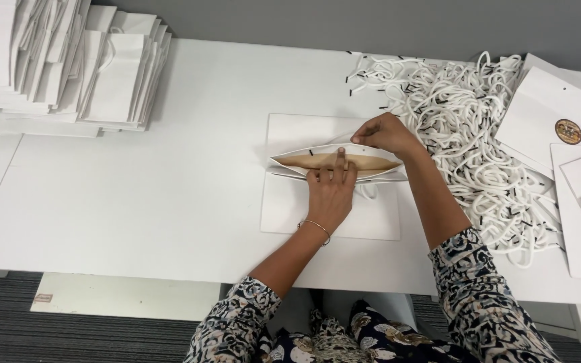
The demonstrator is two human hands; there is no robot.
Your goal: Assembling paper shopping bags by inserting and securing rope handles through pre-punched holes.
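Nearest the camera, at the bottom of the frame, patterned sleeves (479, 302) led up to both arms over the white table (136, 202). At the centre lay a flat white paper bag (290, 208), its mouth spread into a narrow slit showing a brown lining. The left hand (331, 191) rested on the bag's near lip, fingers loosely spread and one fingertip reaching into the opening, apparently pressing the lip down so the mouth stayed open; it clasped nothing. The right hand (386, 134) sat at the far lip, fingers pinched together on the edge of the bag, perhaps on a cord end, though what exactly it pinched could not be told. Right of centre sprawled a heap of white cords (465, 128), within reach. Flat bags (553, 114) lay at the right edge; a stack of finished bags (68, 67) filled the upper left.
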